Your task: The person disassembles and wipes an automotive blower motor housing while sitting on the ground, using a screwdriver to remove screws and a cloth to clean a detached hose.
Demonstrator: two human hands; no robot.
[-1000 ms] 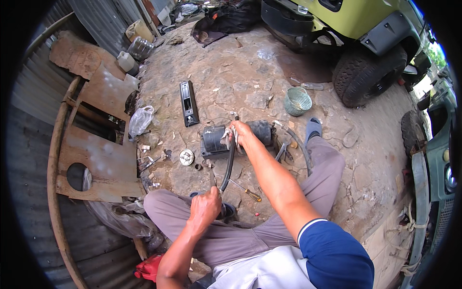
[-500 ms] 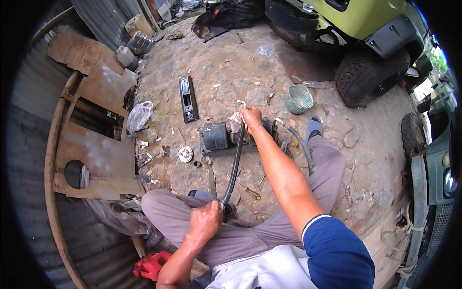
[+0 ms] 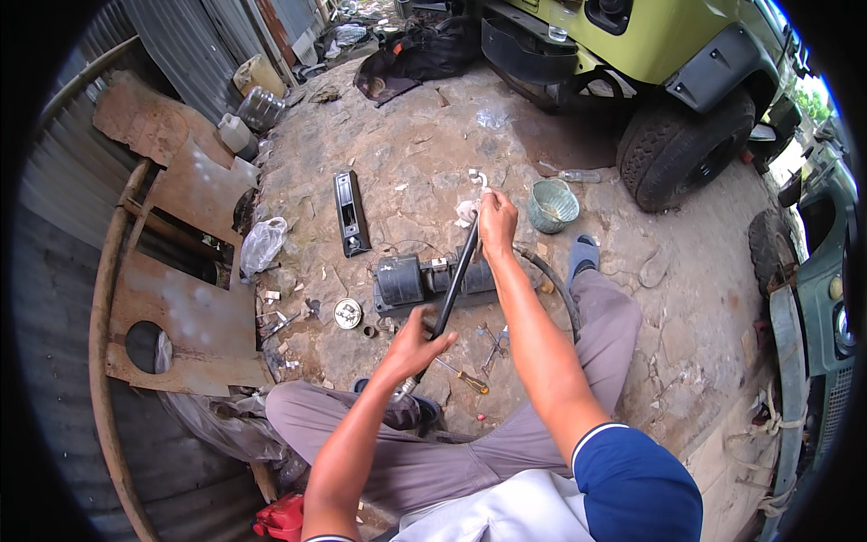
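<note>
My right hand [image 3: 497,224] is closed round the upper part of a black hose [image 3: 460,271], with a whitish rag [image 3: 466,212] beside it and an angled metal fitting [image 3: 480,178] sticking up above my fingers. My left hand [image 3: 417,346] is open at the hose's lower half, fingers apart. Another metal fitting [image 3: 405,387] shows below it. The hose crosses a black cylindrical unit [image 3: 402,280] on the stone floor, and a second hose [image 3: 551,271] curves down behind my right forearm. A screwdriver [image 3: 470,379], loose tools [image 3: 492,348] and a round tin [image 3: 348,313] lie nearby.
A long black plastic part [image 3: 351,212] and a woven bucket [image 3: 554,206] stand beyond the unit. Cut rusty sheets [image 3: 181,316], plastic bags [image 3: 262,242] and jugs [image 3: 237,135] line the left wall. A yellow-green vehicle [image 3: 659,41] is at upper right, a darker one [image 3: 817,334] at far right.
My right hand has moved up and away from me, lifting the hose's end off the black unit. My left hand has loosened its grip and moved up along the hose.
</note>
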